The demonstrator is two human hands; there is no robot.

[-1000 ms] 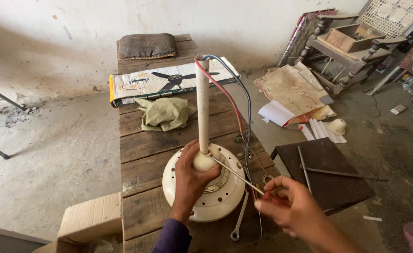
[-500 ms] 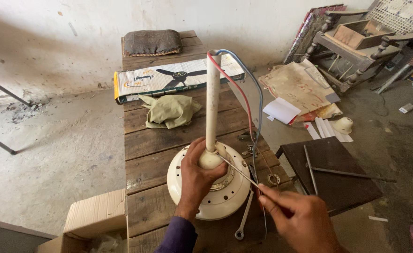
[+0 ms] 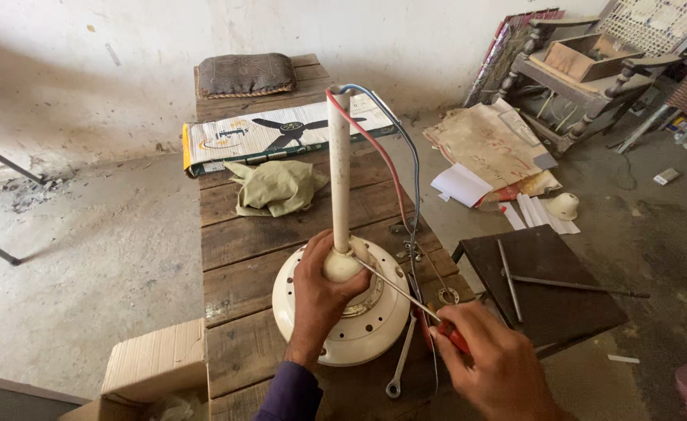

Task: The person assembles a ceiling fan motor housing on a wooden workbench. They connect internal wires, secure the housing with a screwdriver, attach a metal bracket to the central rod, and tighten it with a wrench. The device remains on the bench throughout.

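On the wooden bench, the left hand grips the ceiling fan motor at its downrod's base; the right hand holds a screwdriver against it.

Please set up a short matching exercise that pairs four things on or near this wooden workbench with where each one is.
Things:
1. left hand
2. right hand
3. crumpled green cloth
4. spanner

Places or states:
a. lying flat on the bench planks beside the fan motor housing
b. lying on the bench in front of the flat printed box
c. gripping the base of the upright cream rod
d. holding a red-handled screwdriver whose tip meets the rod's base

Pairs: 1-c, 2-d, 3-b, 4-a
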